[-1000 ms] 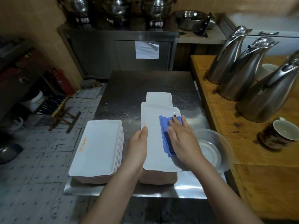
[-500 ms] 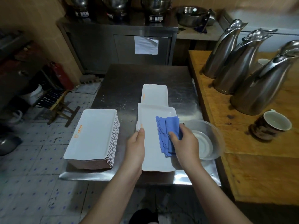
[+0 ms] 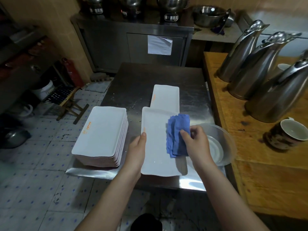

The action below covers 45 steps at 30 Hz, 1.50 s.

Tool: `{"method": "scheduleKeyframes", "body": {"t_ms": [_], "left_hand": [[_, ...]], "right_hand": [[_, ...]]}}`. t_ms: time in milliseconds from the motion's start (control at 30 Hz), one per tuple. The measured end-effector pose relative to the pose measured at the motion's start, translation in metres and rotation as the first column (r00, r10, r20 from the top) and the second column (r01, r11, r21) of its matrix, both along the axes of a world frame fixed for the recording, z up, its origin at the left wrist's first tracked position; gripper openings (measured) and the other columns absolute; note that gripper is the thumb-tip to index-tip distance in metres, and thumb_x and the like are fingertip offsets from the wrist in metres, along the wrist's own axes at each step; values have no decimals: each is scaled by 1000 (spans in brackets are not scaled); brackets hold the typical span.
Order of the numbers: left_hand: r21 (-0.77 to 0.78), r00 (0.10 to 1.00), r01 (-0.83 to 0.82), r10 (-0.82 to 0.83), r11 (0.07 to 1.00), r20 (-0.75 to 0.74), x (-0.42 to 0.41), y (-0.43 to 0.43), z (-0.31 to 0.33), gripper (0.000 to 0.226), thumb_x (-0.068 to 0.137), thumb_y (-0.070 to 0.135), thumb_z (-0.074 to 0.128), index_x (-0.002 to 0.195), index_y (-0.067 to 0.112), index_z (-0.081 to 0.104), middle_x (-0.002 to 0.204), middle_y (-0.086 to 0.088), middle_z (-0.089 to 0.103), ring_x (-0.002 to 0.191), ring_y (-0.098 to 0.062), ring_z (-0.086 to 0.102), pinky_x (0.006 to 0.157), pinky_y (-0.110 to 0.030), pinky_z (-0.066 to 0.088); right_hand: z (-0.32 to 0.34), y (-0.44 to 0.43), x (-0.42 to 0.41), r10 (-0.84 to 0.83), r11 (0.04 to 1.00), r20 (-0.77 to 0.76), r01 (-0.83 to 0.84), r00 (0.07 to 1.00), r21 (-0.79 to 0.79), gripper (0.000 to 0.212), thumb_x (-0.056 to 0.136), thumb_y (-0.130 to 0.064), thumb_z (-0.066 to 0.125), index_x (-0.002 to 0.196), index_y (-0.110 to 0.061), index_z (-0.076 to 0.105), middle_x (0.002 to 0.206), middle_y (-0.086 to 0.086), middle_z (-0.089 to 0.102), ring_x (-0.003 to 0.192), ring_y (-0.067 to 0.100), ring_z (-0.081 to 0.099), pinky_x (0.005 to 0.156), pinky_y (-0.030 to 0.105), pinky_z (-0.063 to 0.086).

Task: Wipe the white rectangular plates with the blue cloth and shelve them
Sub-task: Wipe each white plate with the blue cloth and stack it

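Note:
My left hand [image 3: 136, 151] grips the left edge of a white rectangular plate [image 3: 155, 152], lifted over the front of the steel table [image 3: 143, 84]. My right hand [image 3: 196, 144] pinches the folded blue cloth [image 3: 177, 133], which hangs over the plate's right side. Behind it another white plate [image 3: 165, 96] lies flat on the table. A stack of several white plates [image 3: 101, 135] sits at the table's front left corner.
A clear bowl [image 3: 220, 144] stands at the table's right edge beside my right hand. On the wooden counter [image 3: 266, 172] to the right stand three steel jugs [image 3: 253, 67] and a dark mug [image 3: 286, 134]. A steel cabinet [image 3: 133, 44] is behind the table.
The plate has been lifted off the pile toward me. My right hand went from pressing the cloth flat to pinching it and drawing it to the plate's right side.

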<state>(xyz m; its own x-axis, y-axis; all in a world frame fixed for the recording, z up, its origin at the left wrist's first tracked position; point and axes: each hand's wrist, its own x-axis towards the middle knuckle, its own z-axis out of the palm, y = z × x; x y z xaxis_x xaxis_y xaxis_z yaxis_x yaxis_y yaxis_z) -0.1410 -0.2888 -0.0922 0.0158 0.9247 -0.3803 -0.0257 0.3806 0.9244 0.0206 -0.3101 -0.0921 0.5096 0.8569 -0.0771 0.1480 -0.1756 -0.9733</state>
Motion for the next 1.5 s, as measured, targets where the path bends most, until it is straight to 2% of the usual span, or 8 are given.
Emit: {"method": "scheduleKeyframes", "body": {"t_ms": [100,267,400,567,667,933,1400,1500], "left_hand": [[-35,1000,0,0,999,-8,-5,5,-12,30,99,37,40,86,27,65,87,7,71,82,-11,68,70,-27,54],[-104,999,-29,26,994,-28,-10,14,-34,29,99,36,40,85,27,64,79,9,70,73,-10,67,53,-21,51],[-131,996,-12,0,991,-87,-9,25,-51,29,98,36,42,90,22,66,83,3,69,78,-17,67,70,-29,54],[-134,971,48,-78,990,-226,-12,38,-73,32,94,44,47,90,21,69,77,7,70,75,-16,68,63,-28,55],[-126,948,77,-111,989,-297,-10,43,-82,38,93,45,46,94,15,69,89,-6,72,86,-28,67,82,-44,55],[119,682,175,-33,977,-731,-3,49,-90,31,95,37,46,102,17,69,88,-5,55,79,-26,57,66,-31,48],[-14,717,201,-157,979,-680,-6,69,-111,35,90,35,55,111,7,61,106,-12,63,95,-29,60,82,-40,51],[5,753,159,-118,987,-648,-2,84,-104,35,86,33,60,110,8,60,106,-8,63,94,-23,59,79,-27,45]], "right_hand": [[-1,3,5,25,999,-73,-27,997,-25,11,95,-26,52,87,-27,44,78,-8,60,69,-1,60,51,12,43],[-13,8,15,75,971,-197,-116,977,-208,12,95,-34,51,89,-29,44,87,0,58,73,10,60,52,21,42],[-22,5,18,102,964,-219,-151,970,-219,9,90,-32,61,91,-26,54,86,-1,65,72,9,65,51,20,47],[-29,7,17,67,966,-290,-135,955,-219,8,87,-25,67,87,-19,61,79,-2,68,68,7,66,51,19,48],[-34,8,19,10,968,-332,-93,943,-234,10,85,-22,69,88,-19,60,83,0,69,71,12,67,52,22,50],[-44,5,25,-34,964,-382,-71,923,-257,20,85,-21,69,100,-13,60,92,5,68,80,18,68,57,25,52],[-47,18,31,67,963,-363,-155,929,-218,16,84,-22,70,95,-14,62,91,6,69,82,19,67,65,28,51],[-44,30,35,50,969,-376,-136,925,-205,13,84,-20,69,93,-14,62,88,6,70,80,19,66,68,31,53]]}}
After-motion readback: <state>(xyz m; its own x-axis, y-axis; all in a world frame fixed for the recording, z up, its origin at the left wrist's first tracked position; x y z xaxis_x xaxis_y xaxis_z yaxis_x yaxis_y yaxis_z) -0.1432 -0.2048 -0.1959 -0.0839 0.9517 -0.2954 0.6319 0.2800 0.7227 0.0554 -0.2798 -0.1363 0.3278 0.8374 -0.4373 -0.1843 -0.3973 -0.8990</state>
